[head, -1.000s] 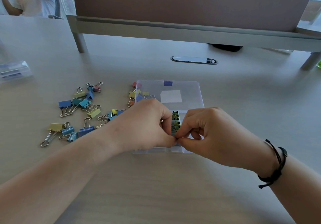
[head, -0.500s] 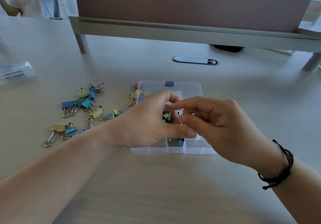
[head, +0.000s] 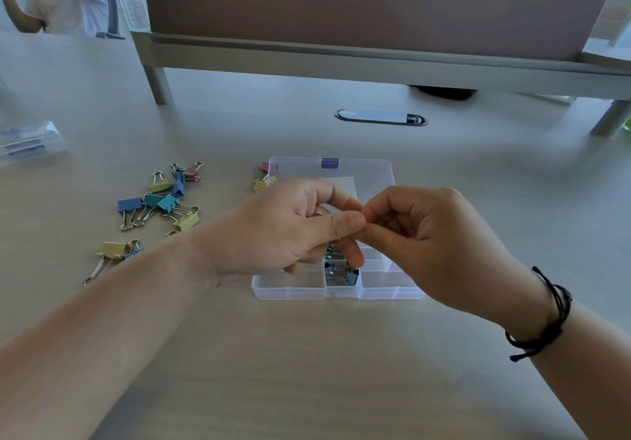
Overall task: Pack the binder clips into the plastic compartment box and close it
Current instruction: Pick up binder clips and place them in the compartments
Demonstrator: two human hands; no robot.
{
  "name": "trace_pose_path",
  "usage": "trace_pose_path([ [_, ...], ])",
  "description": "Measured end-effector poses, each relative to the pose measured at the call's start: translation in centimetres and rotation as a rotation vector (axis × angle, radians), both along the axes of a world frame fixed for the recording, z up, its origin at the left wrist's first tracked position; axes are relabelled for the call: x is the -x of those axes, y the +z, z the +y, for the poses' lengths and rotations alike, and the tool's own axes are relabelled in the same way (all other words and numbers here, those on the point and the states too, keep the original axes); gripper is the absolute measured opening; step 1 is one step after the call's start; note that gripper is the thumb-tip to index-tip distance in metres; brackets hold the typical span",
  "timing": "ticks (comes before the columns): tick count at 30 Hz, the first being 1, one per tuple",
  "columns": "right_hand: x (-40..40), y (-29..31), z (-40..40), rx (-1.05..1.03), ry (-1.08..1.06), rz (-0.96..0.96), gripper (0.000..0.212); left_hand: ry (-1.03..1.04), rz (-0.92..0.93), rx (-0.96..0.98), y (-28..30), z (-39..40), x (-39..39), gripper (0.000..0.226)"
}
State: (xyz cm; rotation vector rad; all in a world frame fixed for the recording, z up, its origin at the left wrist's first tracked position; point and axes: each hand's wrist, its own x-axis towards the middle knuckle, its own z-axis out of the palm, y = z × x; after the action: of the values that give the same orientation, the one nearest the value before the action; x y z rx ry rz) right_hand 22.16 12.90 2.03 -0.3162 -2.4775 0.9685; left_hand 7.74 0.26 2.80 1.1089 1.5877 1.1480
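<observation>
Head view, only one. Centre of frame: left hand (head: 290, 228) and right hand (head: 426, 234) meet fingertip to fingertip above the plastic compartment box (head: 290, 291), which sits open on the worktop (head: 307, 371), lid (head: 372, 173) laid flat toward the top of the frame. Both grips are curled, thumb and forefinger pressed together at the meeting point. Whatever is pinched there is hidden, prob. a clip; can't tell for sure. A wire loop shows inside the left palm.

Box: blue binder clips (head: 341, 274) already in the near middle compartment; the near compartments either side look bare.

Left of frame: loose clips (head: 160, 200) scattered on the worktop, a few more (head: 264, 180) by the lid's left edge.

Judgement: packing is early, many clips left. To do this step well, fold the wire handles flat first, lower the clip straight into a compartment w/o snagging the dividers, keep nothing poking up or the lid won't shut.
</observation>
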Motion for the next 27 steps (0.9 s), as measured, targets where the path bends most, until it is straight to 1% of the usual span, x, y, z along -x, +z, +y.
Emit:
trace_pose_path([
  [1, 0.0, 0.1, 0.1, -0.011, -0.007, -0.037, 0.015, 0.004, 0.07, 0.01, 0.1, -0.1, 0.2, 0.028],
  [3, -0.1, 0.2, 0.2, -0.023, -0.004, -0.119, 0.016, 0.007, 0.325, 0.015, 0.3, -0.3, 0.6, 0.018],
  [4, -0.1, 0.2, 0.3, -0.024, 0.003, -0.16, 0.016, 0.002, 0.461, 0.018, 0.3, -0.4, 0.9, 0.015],
  [5, -0.1, 0.2, 0.3, -0.018, 0.013, -0.197, 0.015, -0.008, 0.56, 0.026, 0.3, -0.5, 1.1, 0.014],
  [6, -0.1, 0.2, 0.3, -0.013, 0.023, -0.227, 0.014, -0.02, 0.616, 0.039, 0.4, -0.5, 1.2, 0.014],
  [7, -0.1, 0.1, 0.3, -0.015, 0.033, -0.256, 0.013, -0.035, 0.636, 0.051, 0.4, -0.6, 1.2, 0.013],
  [10, -0.1, -0.2, 0.0, -0.048, 0.063, -0.311, 0.011, -0.089, 0.622, 0.073, 0.4, -0.7, 0.9, 0.009],
  [14, -0.2, -0.5, -0.3, -0.072, 0.076, -0.307, 0.01, -0.084, 0.616, 0.082, -0.2, -0.7, 0.6, 0.011],
  [18, -0.1, -0.6, -0.5, -0.093, 0.078, -0.299, 0.016, -0.056, 0.663, 0.088, -0.3, -0.6, 0.4, 0.012],
  [22, 0.0, -0.8, -0.5, -0.128, 0.076, -0.265, 0.024, -0.03, 0.656, 0.103, -0.5, -0.4, 0.4, 0.014],
  [25, -0.1, -1.0, -0.2, -0.203, 0.093, -0.231, 0.018, -0.02, 0.636, 0.124, -0.8, -0.2, 0.4, 0.014],
  [27, -0.3, -1.0, 0.2, -0.249, 0.141, -0.225, 0.012, -0.022, 0.637, 0.132, -1.0, -0.1, 0.4, 0.013],
])
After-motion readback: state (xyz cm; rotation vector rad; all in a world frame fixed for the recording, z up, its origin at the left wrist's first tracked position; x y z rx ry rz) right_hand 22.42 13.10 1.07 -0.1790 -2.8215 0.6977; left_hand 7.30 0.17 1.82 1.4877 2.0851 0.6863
